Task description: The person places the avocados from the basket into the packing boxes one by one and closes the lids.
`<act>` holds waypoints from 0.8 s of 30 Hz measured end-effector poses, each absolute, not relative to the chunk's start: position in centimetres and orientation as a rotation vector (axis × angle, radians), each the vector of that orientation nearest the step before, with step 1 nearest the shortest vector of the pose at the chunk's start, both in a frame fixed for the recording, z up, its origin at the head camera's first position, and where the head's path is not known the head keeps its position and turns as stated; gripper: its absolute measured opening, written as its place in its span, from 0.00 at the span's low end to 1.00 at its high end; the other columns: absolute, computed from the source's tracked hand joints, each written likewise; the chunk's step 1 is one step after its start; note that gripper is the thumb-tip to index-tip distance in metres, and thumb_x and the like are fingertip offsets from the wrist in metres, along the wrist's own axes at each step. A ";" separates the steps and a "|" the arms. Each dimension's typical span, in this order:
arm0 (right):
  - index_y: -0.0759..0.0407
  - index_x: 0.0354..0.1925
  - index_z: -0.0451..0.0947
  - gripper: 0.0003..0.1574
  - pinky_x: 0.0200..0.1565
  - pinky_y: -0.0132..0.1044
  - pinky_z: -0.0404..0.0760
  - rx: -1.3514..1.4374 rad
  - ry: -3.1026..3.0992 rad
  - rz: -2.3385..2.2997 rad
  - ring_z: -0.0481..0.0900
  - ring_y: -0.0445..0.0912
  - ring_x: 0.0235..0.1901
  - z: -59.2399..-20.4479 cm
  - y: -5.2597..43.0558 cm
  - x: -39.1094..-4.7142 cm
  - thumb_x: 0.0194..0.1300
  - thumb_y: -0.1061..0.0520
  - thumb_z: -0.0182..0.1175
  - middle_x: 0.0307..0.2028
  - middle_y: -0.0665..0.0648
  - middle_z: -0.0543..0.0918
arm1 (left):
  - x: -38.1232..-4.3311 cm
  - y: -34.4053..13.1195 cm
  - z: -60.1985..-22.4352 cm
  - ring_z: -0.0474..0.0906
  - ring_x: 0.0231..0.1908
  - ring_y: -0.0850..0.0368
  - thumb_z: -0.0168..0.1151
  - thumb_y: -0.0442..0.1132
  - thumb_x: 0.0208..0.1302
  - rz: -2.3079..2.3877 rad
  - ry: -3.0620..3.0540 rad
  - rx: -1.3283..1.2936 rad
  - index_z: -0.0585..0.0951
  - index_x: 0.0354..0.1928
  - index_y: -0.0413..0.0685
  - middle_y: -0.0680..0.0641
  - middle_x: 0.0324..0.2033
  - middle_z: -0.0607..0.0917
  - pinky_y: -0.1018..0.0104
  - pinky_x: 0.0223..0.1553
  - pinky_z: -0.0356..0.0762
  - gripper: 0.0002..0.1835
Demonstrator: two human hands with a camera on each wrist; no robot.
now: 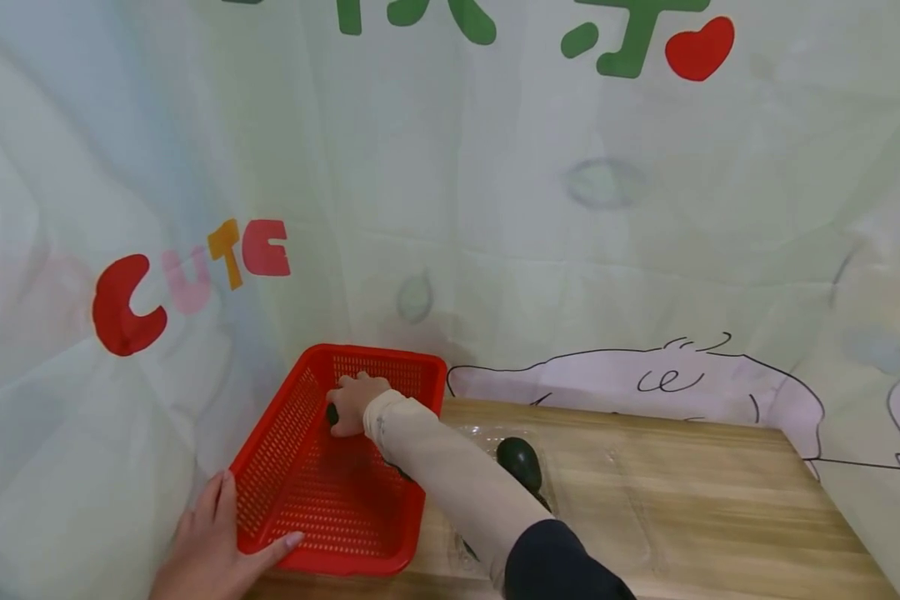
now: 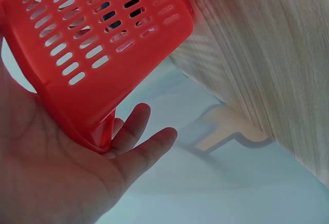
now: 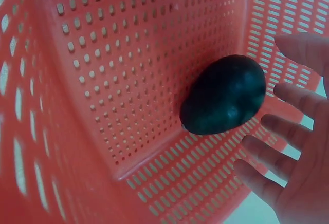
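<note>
A red plastic basket [image 1: 330,533] with slotted walls stands at the left of the table. My left hand [image 1: 213,542] grips its near left corner, thumb over the rim and fingers outside; the left wrist view shows the palm against the rim. Inside the basket, towards the far end, lies a dark green avocado [image 3: 223,95]. My right hand [image 3: 298,147] reaches in beside it with fingers spread and a gap between fingertips and fruit. From the head view, the right hand covers most of this avocado.
Right of the basket, a clear plastic tray [image 1: 487,433] holds another dark avocado [image 1: 520,462], with more dark fruit partly hidden under the right forearm. A second clear tray [image 1: 607,533] lies on the wooden table [image 1: 750,500]. Printed cloth [image 1: 510,250] hangs behind and at the left.
</note>
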State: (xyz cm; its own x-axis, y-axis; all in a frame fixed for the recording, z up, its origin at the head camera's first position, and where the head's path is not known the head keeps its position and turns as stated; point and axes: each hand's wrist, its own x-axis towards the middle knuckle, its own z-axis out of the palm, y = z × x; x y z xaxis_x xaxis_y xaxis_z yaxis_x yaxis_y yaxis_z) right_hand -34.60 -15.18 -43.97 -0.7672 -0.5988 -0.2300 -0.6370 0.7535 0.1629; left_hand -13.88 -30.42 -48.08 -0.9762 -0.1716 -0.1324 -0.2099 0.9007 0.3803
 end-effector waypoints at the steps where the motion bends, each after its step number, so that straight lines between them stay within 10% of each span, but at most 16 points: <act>1: 0.26 0.72 0.66 0.37 0.58 0.39 0.78 -0.984 2.781 0.362 0.68 0.43 0.66 -44.2 -15.2 -34.7 0.67 0.31 0.60 0.72 0.40 0.66 | -13.9 -30.4 -48.2 0.58 0.58 0.22 0.63 0.82 0.43 0.612 2.970 -0.299 0.37 0.75 0.23 0.23 0.69 0.48 0.26 0.50 0.76 0.82; 8: 0.24 0.71 0.67 0.36 0.60 0.40 0.78 -1.003 2.780 0.359 0.66 0.45 0.71 -45.2 -15.1 -34.9 0.67 0.33 0.62 0.74 0.40 0.63 | -13.9 -30.1 -48.1 0.58 0.58 0.22 0.64 0.83 0.42 0.612 2.958 -0.316 0.36 0.76 0.24 0.23 0.70 0.47 0.26 0.51 0.75 0.82; 18: 0.27 0.66 0.71 0.30 0.39 0.32 0.82 -1.061 2.788 0.501 0.78 0.41 0.37 -44.9 -15.1 -33.4 0.69 0.45 0.65 0.64 0.46 0.70 | -13.9 -30.2 -48.0 0.56 0.58 0.22 0.64 0.83 0.41 0.621 2.938 -0.318 0.34 0.76 0.25 0.23 0.70 0.45 0.27 0.50 0.76 0.83; 24: 0.26 0.68 0.68 0.35 0.40 0.34 0.80 -1.009 2.726 0.539 0.78 0.39 0.43 -45.0 -15.2 -32.8 0.66 0.42 0.67 0.62 0.44 0.72 | -14.0 -30.4 -48.2 0.57 0.58 0.22 0.63 0.83 0.42 0.598 2.950 -0.313 0.35 0.76 0.25 0.23 0.70 0.46 0.27 0.51 0.75 0.82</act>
State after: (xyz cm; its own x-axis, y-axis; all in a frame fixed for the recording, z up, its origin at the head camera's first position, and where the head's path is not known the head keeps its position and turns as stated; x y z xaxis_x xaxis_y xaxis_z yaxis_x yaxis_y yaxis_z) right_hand -32.82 -15.21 -44.98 -0.7518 -0.5907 -0.2930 -0.6577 0.7030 0.2706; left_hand -14.02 -30.40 -48.24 -0.9720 -0.1785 -0.1527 -0.2239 0.9008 0.3721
